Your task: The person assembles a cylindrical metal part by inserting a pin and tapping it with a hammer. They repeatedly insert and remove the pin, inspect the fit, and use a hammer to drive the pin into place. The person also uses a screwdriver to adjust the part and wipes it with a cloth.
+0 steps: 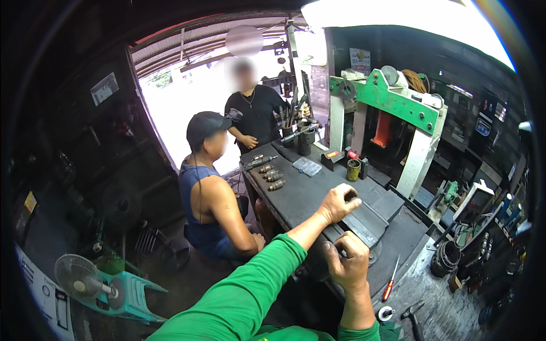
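Observation:
My left hand is closed, fingers curled and the thumb close to the forefinger, beside the upper left end of a grey metal channel-shaped piece on the dark workbench. Whatever it grips is hidden. Nearer to me, my right hand is curled with its thumb pointing up, by the near end of the same metal piece; the inside of its fingers does not show. A grey metal block sits against the piece's far right side. A screwdriver with a red handle lies to the right of my right forearm.
A hammer and a white roll lie at lower right. Metal cylindrical parts, a clear plastic case and a yellow can stand farther along the bench. A green press frame rises behind. Two people are at the left side.

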Demonstrator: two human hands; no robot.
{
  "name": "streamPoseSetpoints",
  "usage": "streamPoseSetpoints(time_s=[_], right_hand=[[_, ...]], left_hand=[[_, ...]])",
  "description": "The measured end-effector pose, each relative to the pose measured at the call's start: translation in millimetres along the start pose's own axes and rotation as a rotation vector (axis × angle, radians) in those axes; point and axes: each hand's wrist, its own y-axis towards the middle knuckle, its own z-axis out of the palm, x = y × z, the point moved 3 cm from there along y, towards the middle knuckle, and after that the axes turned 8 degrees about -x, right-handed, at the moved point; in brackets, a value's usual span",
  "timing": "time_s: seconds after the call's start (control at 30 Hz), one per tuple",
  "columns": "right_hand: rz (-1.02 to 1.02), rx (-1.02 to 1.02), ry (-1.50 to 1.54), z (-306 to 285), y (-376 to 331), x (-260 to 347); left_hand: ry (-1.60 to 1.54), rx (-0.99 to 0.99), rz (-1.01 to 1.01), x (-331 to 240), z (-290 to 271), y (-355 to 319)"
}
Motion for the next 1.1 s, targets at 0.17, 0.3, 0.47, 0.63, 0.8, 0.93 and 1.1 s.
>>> streamPoseSetpoints(time_s=[0.17, 0.3, 0.47, 0.63, 0.8, 0.93, 1.1], right_hand=[[0.325, -0.057, 0.128, -13, -29, -37], [0.221, -0.052, 0.219, -14, -37, -47], [0.18, -0.021, 0.072, -9, -36, -46], [0.162, -0.06, 0.016, -9, -34, -41], [0.168, -0.094, 0.039, -8, -38, -45], [0.155, -0.114, 0.041, -7, -41, -44], [0.112, -0.107, -0.168, 0, -45, -40]], left_hand=[[-0.087, -0.063, -0.114, 4, -6, 1], [-0.047, -0.073, -0.132, 5, -4, 2], [0.036, -0.049, -0.127, 4, -5, 2], [-0.072, -0.11, -0.233, -4, -3, 7], [-0.362, -0.478, -0.147, -26, -38, -53], [-0.109, -0.631, -0.22, -36, -81, -236], [0.589, 0.422, -0.927, -75, -70, -614]])
